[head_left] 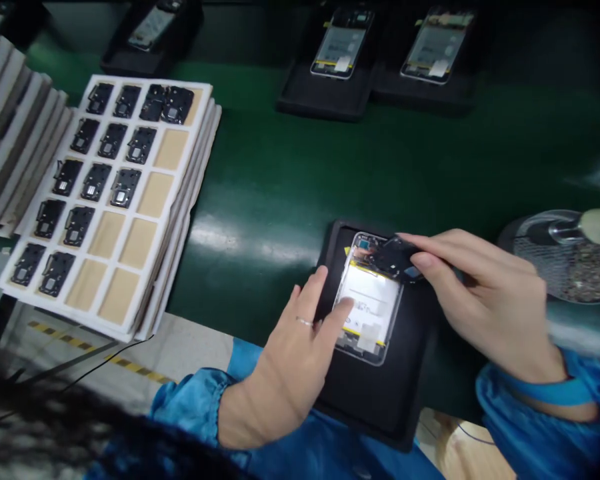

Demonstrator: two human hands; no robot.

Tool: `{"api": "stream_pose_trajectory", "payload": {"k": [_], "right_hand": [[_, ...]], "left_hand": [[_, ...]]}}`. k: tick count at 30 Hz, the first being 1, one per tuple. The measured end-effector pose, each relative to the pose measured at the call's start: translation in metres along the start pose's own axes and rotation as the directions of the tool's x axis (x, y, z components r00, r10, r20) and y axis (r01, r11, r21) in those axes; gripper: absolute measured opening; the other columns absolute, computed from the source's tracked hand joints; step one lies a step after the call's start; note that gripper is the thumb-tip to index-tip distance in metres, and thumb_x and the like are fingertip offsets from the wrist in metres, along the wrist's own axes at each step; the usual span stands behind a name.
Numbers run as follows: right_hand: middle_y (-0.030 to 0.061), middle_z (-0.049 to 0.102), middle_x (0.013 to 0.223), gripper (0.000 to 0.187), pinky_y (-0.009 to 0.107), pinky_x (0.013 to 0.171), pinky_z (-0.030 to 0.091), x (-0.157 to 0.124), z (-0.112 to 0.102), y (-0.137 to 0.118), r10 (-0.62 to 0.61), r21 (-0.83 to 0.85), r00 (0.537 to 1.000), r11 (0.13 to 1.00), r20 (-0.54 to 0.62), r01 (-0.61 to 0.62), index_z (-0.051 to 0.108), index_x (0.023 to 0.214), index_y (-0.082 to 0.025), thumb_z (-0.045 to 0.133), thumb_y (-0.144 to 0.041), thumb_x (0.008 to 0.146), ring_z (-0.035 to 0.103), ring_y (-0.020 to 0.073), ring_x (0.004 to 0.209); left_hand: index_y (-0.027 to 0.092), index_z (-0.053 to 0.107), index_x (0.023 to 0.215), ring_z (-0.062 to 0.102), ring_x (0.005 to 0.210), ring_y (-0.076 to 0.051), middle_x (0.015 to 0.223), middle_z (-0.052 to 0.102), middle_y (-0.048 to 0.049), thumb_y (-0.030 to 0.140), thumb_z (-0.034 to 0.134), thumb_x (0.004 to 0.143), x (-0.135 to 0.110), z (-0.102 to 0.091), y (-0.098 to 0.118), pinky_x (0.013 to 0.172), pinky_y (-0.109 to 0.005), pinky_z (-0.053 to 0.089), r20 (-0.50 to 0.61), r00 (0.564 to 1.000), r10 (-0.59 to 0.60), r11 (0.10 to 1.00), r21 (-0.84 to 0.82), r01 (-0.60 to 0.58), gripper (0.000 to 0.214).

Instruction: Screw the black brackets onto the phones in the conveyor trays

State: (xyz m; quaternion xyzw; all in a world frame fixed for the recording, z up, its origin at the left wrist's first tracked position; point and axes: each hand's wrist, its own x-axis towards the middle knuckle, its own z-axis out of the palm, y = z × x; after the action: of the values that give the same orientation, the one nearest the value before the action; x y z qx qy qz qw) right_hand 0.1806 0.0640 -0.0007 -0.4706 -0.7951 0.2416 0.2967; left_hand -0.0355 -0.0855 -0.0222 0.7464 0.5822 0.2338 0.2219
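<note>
An opened phone [373, 303] lies in a black tray [365, 400], its white battery with yellow strips facing up. My right hand [485, 293] pinches a black phone cover plate [397, 259] between thumb and fingertips, tilted over the upper end of the phone. Whether the plate touches the phone I cannot tell. My left hand [300, 353] rests at the phone's left side with its fingers apart. Its thumb reaches over the battery, and the other fingers lie along the tray's left edge. A ring is on one finger.
A stack of white foam trays [145, 293] at left carries several black plates [113, 140] in pockets. More foam sheets [15, 133] lean behind it. Opened phones [343, 43] in black trays line the far side. A round dish of small bits [590, 273] stands at right on the green table [250, 173].
</note>
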Motion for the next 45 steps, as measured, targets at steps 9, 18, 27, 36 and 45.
{"api": "stream_pose_trajectory", "payload": {"k": [9,18,27,36,45], "right_hand": [[0.0043,0.065,0.103,0.030,0.026,0.080,0.047,-0.004,0.002,0.003,-0.063,-0.023,0.992,0.998,0.114,0.066,0.064,0.125,-0.022,0.049,-0.028,0.099,0.060,0.0086,0.090],[0.0050,0.066,0.102,0.030,0.027,0.079,0.048,-0.002,0.004,0.003,-0.074,-0.023,0.993,0.997,0.090,0.076,0.063,0.125,-0.021,0.048,-0.028,0.100,0.060,0.0093,0.090],[0.0051,0.066,0.105,0.029,0.027,0.080,0.048,-0.004,0.002,0.002,-0.050,0.000,0.997,0.999,0.064,0.050,0.063,0.124,-0.021,0.051,-0.028,0.099,0.060,0.0089,0.091],[0.0035,0.066,0.106,0.029,0.027,0.079,0.048,-0.005,-0.001,0.000,-0.038,-0.016,0.997,0.999,0.068,0.039,0.063,0.124,-0.022,0.051,-0.029,0.099,0.061,0.0082,0.091],[0.0040,0.066,0.105,0.030,0.025,0.081,0.048,-0.005,0.001,0.001,-0.021,-0.021,0.998,1.000,0.054,0.022,0.065,0.123,-0.018,0.050,-0.028,0.100,0.060,0.0063,0.092]], "left_hand": [[0.024,0.072,0.149,0.077,0.133,-0.039,0.148,0.076,-0.0195,0.024,0.056,0.114,0.030,-0.027,0.015,0.109,-0.067,0.070,0.004,0.999,0.051,0.959,0.280,-0.050,0.038],[0.026,0.071,0.154,0.073,0.134,-0.040,0.153,0.076,-0.0144,0.035,0.057,0.118,0.060,-0.021,0.012,0.111,-0.068,0.061,0.105,0.989,0.107,0.939,0.317,-0.135,0.040],[0.020,0.073,0.153,0.075,0.130,-0.040,0.155,0.076,-0.0149,0.037,0.056,0.119,0.057,-0.015,0.012,0.107,-0.065,0.061,0.052,0.988,0.144,0.916,0.372,-0.153,0.042],[0.019,0.076,0.149,0.077,0.127,-0.029,0.157,0.078,-0.0037,0.037,0.053,0.122,0.058,-0.015,0.009,0.105,-0.056,0.061,0.029,0.971,0.236,0.865,0.448,-0.224,0.040],[0.016,0.076,0.150,0.075,0.127,-0.024,0.155,0.079,0.0006,0.035,0.054,0.123,0.060,-0.017,0.007,0.105,-0.054,0.054,0.027,0.962,0.271,0.835,0.491,-0.249,0.040]]}}
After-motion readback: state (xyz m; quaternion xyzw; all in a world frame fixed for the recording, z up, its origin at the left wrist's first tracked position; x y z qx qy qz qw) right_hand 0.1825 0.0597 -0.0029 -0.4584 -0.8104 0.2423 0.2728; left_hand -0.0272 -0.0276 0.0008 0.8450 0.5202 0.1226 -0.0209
